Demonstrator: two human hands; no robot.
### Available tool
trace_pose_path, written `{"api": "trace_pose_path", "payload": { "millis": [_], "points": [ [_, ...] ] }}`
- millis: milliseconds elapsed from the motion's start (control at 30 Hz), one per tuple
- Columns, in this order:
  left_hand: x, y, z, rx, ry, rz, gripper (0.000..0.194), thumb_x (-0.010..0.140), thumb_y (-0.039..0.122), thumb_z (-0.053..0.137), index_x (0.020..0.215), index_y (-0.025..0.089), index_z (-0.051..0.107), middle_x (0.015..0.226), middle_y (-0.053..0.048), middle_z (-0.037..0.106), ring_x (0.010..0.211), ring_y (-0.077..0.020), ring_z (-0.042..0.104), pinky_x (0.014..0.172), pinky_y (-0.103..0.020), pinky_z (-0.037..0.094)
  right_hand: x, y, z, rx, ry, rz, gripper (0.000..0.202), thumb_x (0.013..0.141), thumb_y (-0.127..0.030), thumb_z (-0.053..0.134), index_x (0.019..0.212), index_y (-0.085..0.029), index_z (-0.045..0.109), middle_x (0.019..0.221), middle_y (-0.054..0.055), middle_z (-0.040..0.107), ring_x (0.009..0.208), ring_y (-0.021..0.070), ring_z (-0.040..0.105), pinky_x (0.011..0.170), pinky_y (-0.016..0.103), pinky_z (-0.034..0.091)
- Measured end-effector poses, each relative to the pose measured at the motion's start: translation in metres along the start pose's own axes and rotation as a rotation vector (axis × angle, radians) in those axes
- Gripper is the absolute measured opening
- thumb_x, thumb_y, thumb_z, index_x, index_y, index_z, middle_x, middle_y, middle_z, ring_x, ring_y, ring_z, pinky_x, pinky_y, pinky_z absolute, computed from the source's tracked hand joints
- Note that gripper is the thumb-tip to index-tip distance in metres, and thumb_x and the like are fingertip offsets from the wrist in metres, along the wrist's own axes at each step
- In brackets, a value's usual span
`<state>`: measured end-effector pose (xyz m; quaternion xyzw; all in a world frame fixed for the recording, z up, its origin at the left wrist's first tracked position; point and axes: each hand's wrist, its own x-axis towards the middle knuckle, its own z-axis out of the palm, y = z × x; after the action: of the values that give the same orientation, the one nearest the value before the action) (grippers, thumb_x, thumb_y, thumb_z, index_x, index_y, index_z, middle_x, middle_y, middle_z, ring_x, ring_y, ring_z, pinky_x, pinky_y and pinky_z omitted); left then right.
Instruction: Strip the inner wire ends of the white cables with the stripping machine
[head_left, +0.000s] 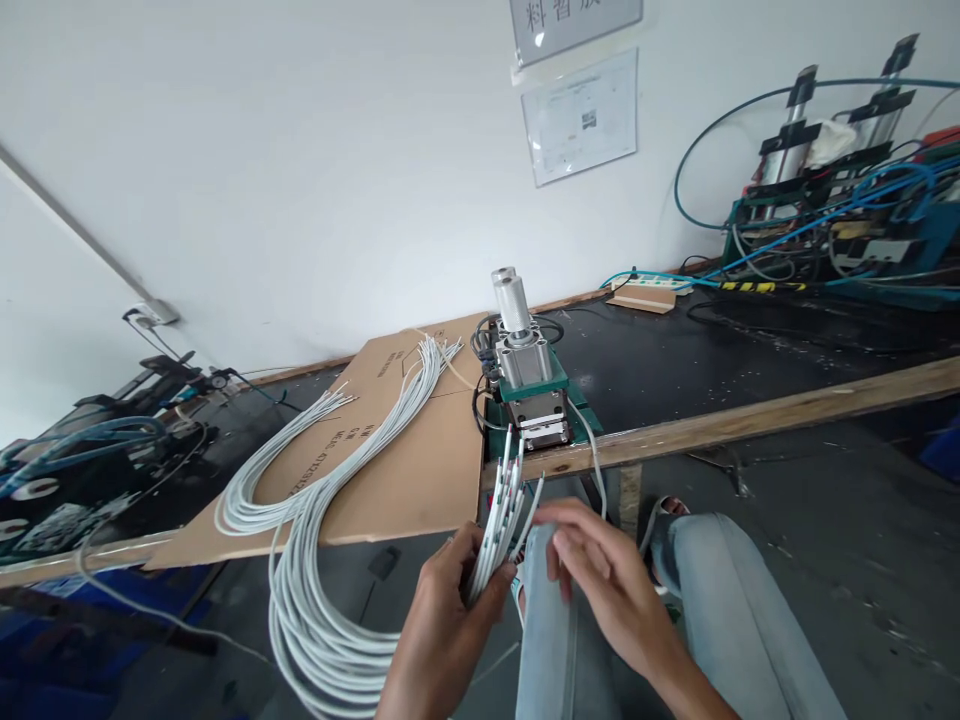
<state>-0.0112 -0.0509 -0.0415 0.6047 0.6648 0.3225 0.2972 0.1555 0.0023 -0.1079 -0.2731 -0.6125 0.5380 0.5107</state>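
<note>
My left hand (454, 600) is closed around a bundle of white cables (504, 515), whose ends fan out above the fist. Some of these ends show small coloured tips. From the fist the long cable loop (322, 620) hangs below the bench and runs back up over the cardboard. Beside the bundle, my right hand (600, 575) has its fingers bent and apart, with nothing visibly held. Its index fingertip is close to one splayed cable end; whether they touch, I cannot tell. Just beyond the cable tips stands a small pneumatic machine (529, 370) with a knurled metal knob.
Flat cardboard (435, 480) covers the bench left of the machine and bears the cables. The black benchtop (645, 370) has a wooden front edge (750, 425). More machines with hoses (825, 200) stand at right, and equipment (97, 460) at left. My knees are under the bench edge.
</note>
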Motion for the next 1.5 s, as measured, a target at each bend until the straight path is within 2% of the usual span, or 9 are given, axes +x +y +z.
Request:
{"api": "trace_pose_path", "payload": {
  "millis": [100,233,333,433,600,867,1067,1233,1500],
  "points": [
    [0.0,0.001,-0.001,0.011,-0.027,-0.01,0.026,0.091,0.044,0.054,0.081,0.02,0.056,0.062,0.003,0.053,0.06,-0.0181,0.05,0.059,-0.026,0.037,0.021,-0.021,0.005,0.211,0.027,0.09,0.034,0.096,-0.051,0.061,0.1,-0.018,0.067,0.069,-0.001,0.056,0.059,0.0144,0.057,0.048,0.022,0.05],
    [-0.002,0.003,-0.003,0.06,0.053,0.113,0.025,0.095,0.042,0.051,0.085,0.02,0.057,0.076,-0.001,0.059,0.071,-0.0195,0.054,0.066,-0.027,0.041,0.021,-0.021,0.012,0.36,0.06,0.111,0.036,0.094,-0.053,0.063,0.086,-0.018,0.065,0.067,-0.001,0.057,0.055,0.0135,0.057,0.046,0.022,0.049],
    [-0.001,0.01,-0.003,0.082,0.105,0.14,0.026,0.098,0.04,0.048,0.081,0.021,0.054,0.066,0.005,0.049,0.061,-0.0161,0.046,0.058,-0.025,0.036,0.008,-0.017,0.016,0.323,-0.058,0.139,0.037,0.099,-0.051,0.056,0.082,-0.019,0.06,0.058,-0.004,0.053,0.049,0.0112,0.052,0.046,0.021,0.042],
    [0.002,0.016,-0.003,0.026,0.039,0.14,0.025,0.098,0.035,0.049,0.08,0.02,0.055,0.067,0.004,0.054,0.063,-0.0155,0.049,0.061,-0.024,0.039,-0.004,-0.016,0.019,0.23,-0.179,0.138,0.041,0.102,-0.051,0.051,0.076,-0.02,0.053,0.059,-0.005,0.048,0.049,0.0095,0.046,0.047,0.021,0.036],
    [0.004,0.016,-0.005,-0.069,-0.027,0.098,0.024,0.094,0.035,0.053,0.08,0.017,0.06,0.067,0.004,0.052,0.063,-0.0147,0.045,0.06,-0.024,0.038,-0.008,-0.014,0.02,0.193,-0.234,0.145,0.041,0.103,-0.051,0.049,0.075,-0.021,0.048,0.06,-0.006,0.045,0.05,0.0093,0.041,0.047,0.023,0.031],
    [0.004,0.014,-0.003,-0.101,-0.025,0.078,0.026,0.093,0.036,0.054,0.075,0.017,0.058,0.066,0.003,0.048,0.063,-0.0144,0.04,0.059,-0.024,0.035,-0.006,-0.01,0.017,0.123,-0.238,0.124,0.037,0.104,-0.044,0.049,0.075,-0.022,0.048,0.063,-0.006,0.043,0.054,0.0103,0.042,0.05,0.024,0.031],
    [0.006,0.013,-0.004,-0.053,-0.051,0.092,0.022,0.09,0.031,0.053,0.073,0.018,0.055,0.065,0.005,0.04,0.063,-0.0132,0.033,0.056,-0.024,0.03,-0.006,-0.018,0.013,-0.109,-0.206,0.004,0.035,0.105,-0.035,0.046,0.072,-0.022,0.044,0.067,-0.004,0.043,0.061,0.0126,0.043,0.056,0.026,0.031],
    [0.007,0.017,-0.005,0.033,-0.084,0.151,0.01,0.081,0.016,0.052,0.072,0.019,0.055,0.062,0.007,0.038,0.059,-0.0113,0.031,0.053,-0.022,0.03,-0.007,-0.027,0.001,-0.337,-0.276,-0.063,0.032,0.104,-0.023,0.044,0.072,-0.022,0.041,0.071,-0.003,0.046,0.065,0.0138,0.046,0.061,0.028,0.032],
    [0.011,0.019,-0.003,0.201,-0.14,0.201,0.012,0.077,0.011,0.051,0.07,0.018,0.057,0.06,0.008,0.034,0.056,-0.0108,0.03,0.051,-0.023,0.026,-0.01,-0.037,-0.01,-0.625,-0.333,-0.148,0.021,0.101,-0.015,0.045,0.088,-0.021,0.061,0.084,0.005,0.061,0.072,0.0185,0.057,0.065,0.03,0.04]
  ]
}}
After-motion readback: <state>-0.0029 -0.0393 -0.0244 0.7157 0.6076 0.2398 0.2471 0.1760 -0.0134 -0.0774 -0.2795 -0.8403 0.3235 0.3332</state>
